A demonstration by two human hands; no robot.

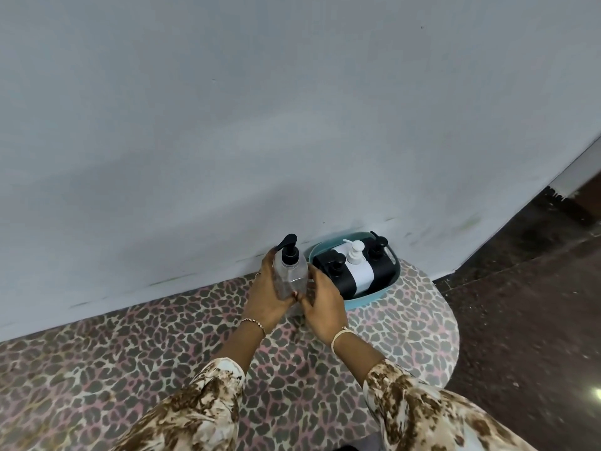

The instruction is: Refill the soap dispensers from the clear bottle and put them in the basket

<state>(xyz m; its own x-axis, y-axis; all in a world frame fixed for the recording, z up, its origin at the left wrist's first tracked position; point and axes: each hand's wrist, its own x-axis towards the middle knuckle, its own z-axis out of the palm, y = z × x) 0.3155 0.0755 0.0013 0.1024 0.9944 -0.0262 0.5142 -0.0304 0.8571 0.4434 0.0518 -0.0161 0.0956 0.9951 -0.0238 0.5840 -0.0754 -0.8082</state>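
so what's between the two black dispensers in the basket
The white dispenser stands between the near black dispenser and the far black dispenser, all three inside the teal basket, seen in the head view.

One teal basket point(374, 296) stands at the far right corner of the single leopard-print table point(162, 353), and it holds three pump dispensers: the left black dispenser point(343, 284), the right black dispenser point(382, 266) and, between those two, one white dispenser point(361, 275). One clear bottle point(291, 278) with a black pump is just left of the basket at the table's far edge, making four pump-topped containers in all. Two hands are in view, the left hand point(265, 291) and the right hand point(323, 307), each wrist with one band: a chain bracelet point(253, 322) and a pale thread band point(341, 335).
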